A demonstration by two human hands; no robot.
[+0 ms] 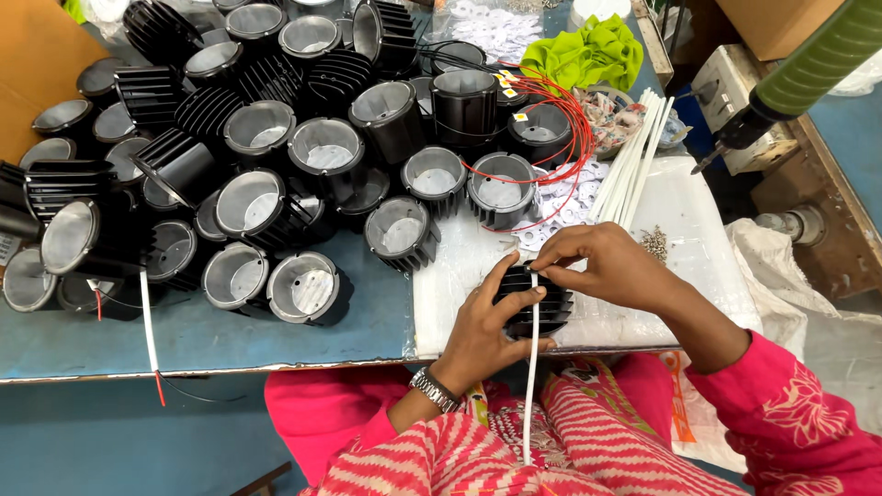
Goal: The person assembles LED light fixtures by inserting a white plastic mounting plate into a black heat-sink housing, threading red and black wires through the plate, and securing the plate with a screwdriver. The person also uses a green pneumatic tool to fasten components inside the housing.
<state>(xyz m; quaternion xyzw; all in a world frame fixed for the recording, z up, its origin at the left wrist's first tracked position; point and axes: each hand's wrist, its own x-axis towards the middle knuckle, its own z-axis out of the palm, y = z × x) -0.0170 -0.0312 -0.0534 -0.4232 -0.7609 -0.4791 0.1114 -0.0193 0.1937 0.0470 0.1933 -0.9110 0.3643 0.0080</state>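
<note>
A view from above of a blue worktop at which a person in pink patterned clothing sits.

The left and centre of the worktop are crowded with a heap of black finned housings, round metal cups with ribbed sides and pale shiny insides, lying at all angles. One white sleeve with a red wire hangs over the near edge at the left.

Toward the middle, on a white sheet, the person's left hand, wearing a metal wristwatch, cups one black finned housing from the side and underneath, fingers wrapped around its ribs. The right hand pinches the top end of a thin white tube at the housing's upper rim; the tube hangs straight down past the worktop edge, over the lap.

The housing looks rigid and fairly heavy for its size, its fins giving a sure grip around the body. The tube looks light and bendy, best held close to its end between fingertips.

To the right lie a bundle of white tubes, red wires, a green cloth, small screws, and a green-handled power tool hanging at the top right.
</note>
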